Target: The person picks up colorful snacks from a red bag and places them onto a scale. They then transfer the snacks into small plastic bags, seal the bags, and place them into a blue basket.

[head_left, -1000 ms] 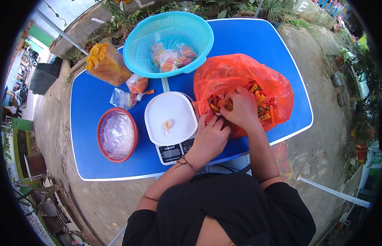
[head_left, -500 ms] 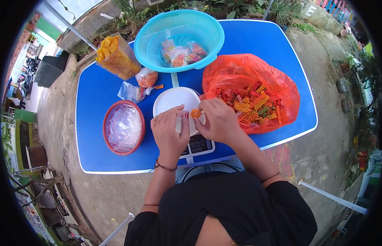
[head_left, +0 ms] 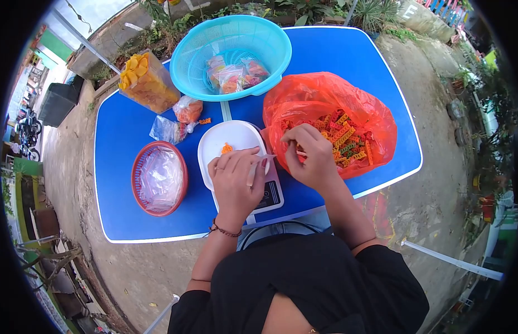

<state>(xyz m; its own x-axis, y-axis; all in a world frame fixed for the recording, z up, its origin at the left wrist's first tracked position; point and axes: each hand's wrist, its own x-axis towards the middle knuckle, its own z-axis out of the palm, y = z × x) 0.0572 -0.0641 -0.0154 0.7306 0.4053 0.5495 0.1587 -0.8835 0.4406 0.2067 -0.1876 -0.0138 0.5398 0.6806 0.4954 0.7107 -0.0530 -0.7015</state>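
Observation:
My left hand (head_left: 236, 182) is over the white kitchen scale (head_left: 215, 139), its thumb and fingers closed on a small clear plastic bag (head_left: 262, 163). On the scale's plate, just beyond those fingers, lies an orange snack piece (head_left: 226, 148). My right hand (head_left: 315, 158) is at the near left side of the red plastic bag (head_left: 325, 89), with its fingers curled in toward the thumb. Whatever may be between those fingertips is hidden. Inside the red bag is a heap of orange, red and green spiral snacks (head_left: 343, 136).
A red basket (head_left: 136, 186) of clear bags stands left of the scale. At the back are a turquoise basin (head_left: 186, 50) with filled packets and a container of yellow chips (head_left: 153, 89). Small filled bags (head_left: 187, 110) lie between them on the blue table (head_left: 117, 220).
My right hand has moved right, away from the left hand, to the red bag. The orange piece formerly between my hands now shows on the scale plate. The view has shifted slightly.

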